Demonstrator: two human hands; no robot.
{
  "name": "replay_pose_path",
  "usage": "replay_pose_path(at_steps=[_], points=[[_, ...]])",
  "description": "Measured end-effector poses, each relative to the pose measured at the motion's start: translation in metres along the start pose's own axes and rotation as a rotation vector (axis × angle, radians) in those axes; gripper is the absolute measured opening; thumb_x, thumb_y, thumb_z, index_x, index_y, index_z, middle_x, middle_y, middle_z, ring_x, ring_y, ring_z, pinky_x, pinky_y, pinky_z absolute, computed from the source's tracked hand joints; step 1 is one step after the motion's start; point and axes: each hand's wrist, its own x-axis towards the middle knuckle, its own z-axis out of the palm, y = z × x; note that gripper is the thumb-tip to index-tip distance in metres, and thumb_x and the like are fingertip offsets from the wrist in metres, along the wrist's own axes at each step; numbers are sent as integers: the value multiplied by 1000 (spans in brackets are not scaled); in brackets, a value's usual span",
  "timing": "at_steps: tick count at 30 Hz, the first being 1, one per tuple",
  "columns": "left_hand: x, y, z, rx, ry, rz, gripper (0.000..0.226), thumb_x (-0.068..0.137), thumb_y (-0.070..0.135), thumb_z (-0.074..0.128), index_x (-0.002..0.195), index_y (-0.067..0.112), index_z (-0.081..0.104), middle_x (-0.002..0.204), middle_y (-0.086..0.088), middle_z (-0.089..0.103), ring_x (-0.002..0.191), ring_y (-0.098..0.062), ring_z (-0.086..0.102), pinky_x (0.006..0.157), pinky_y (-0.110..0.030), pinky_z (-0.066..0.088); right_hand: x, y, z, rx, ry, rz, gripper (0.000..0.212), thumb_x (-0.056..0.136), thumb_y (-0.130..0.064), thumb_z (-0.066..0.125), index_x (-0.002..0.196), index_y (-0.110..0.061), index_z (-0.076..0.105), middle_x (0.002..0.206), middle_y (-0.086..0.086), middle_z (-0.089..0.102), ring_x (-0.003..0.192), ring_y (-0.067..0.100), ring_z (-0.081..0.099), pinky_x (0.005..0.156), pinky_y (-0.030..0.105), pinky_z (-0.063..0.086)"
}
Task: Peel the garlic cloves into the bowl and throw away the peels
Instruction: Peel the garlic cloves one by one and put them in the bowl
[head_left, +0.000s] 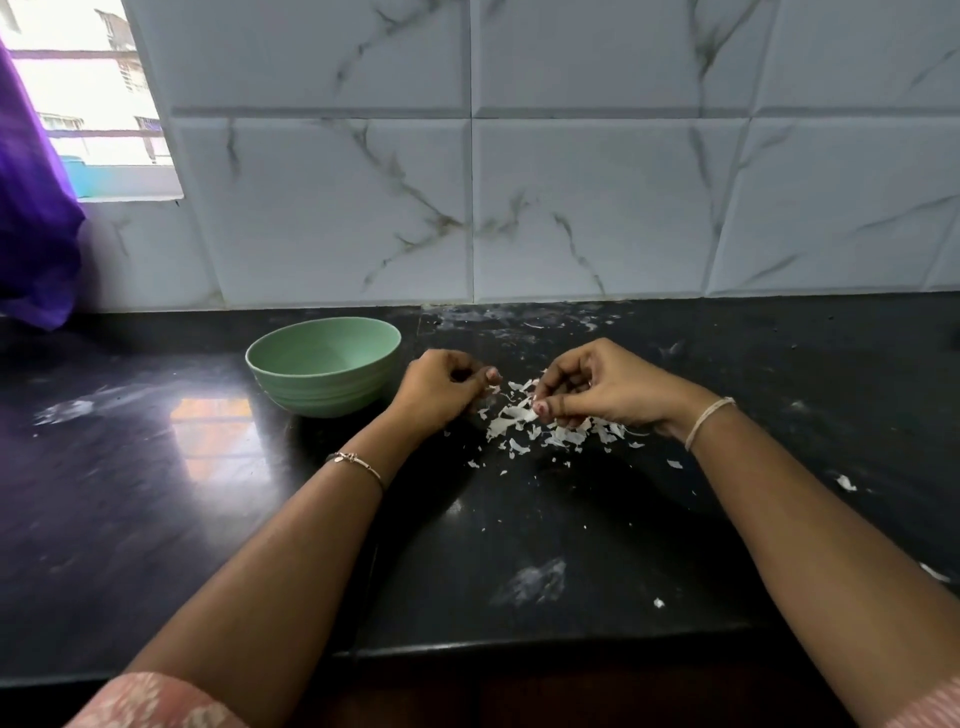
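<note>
A pale green bowl (322, 374) stands on the black counter, left of my hands; I see nothing inside it from this angle. White garlic peels (563, 436) lie in a loose pile between and under my hands. My left hand (441, 392) hovers just right of the bowl with its fingers curled in and the thumb on top; what it holds, if anything, is hidden. My right hand (597, 387) sits over the pile, its thumb and fingertips pinching a white peel (522, 413). No whole garlic clove is visible.
The black counter (208, 493) runs to a front edge near the bottom of the view. Stray peel bits (845, 483) lie to the right. A marble-tiled wall (571, 197) backs the counter. A purple curtain (31, 218) hangs by the window at far left.
</note>
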Motion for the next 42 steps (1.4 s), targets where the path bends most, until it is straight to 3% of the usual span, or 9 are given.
replay_pose_path(at_steps=[2,7,11,15,21,26,29,37,42], points=[[-4,-1,-6,60,-4,24,9,81,28,78,83,19,75,74,4,70,65,-3,61,63,-12,48,0,0,0,-1,-44,0,16,83,-4,73,97,3,70,78,10,72,71,17,67,71,30,59],[-10,-4,-12,-2,-1,38,16,71,21,87,74,22,71,72,3,70,61,-2,59,65,-21,55,-2,-18,-8,-75,-163,34,15,84,-2,71,98,3,69,79,7,72,70,13,68,69,22,58],[-10,-2,-11,-8,-14,13,24,93,41,61,83,22,73,61,9,63,60,-9,58,70,-28,52,-3,-56,-15,-227,-162,-28,13,85,-6,70,97,-3,69,81,3,73,69,8,68,66,19,55],[-11,2,-12,-79,4,-45,56,101,48,38,63,23,70,61,9,69,63,-12,63,72,-27,52,3,-82,-15,-306,-110,-118,11,85,-6,72,95,-2,71,82,6,74,69,9,68,66,23,57],[-14,0,-12,135,31,71,11,86,18,72,84,23,62,64,8,62,49,7,54,56,-14,41,14,-43,31,-597,-232,-11,4,85,-7,71,83,-10,72,72,-2,72,53,0,62,55,15,47],[-13,1,-13,130,90,136,26,73,6,80,89,21,64,88,5,64,64,-4,58,58,-3,39,13,-55,9,-413,-55,-116,6,88,-10,70,92,-8,73,81,-1,74,65,0,65,62,16,52],[-15,3,-13,77,85,170,26,73,-2,76,90,15,68,80,12,66,61,6,60,62,-4,43,17,-45,8,-271,30,-116,15,92,-23,66,97,-9,69,87,3,71,73,13,65,69,27,56],[-21,16,-1,-10,123,295,22,72,23,86,84,19,67,79,11,69,62,2,59,62,-12,47,25,-7,29,84,374,-10,25,96,-26,58,83,-7,68,46,-20,57,46,-9,50,54,9,38],[-18,20,1,-135,203,259,15,76,22,82,82,21,69,79,13,70,65,0,62,64,-22,53,25,-6,39,222,346,3,25,96,-26,59,73,-19,68,59,-1,52,52,5,39,47,13,31]])
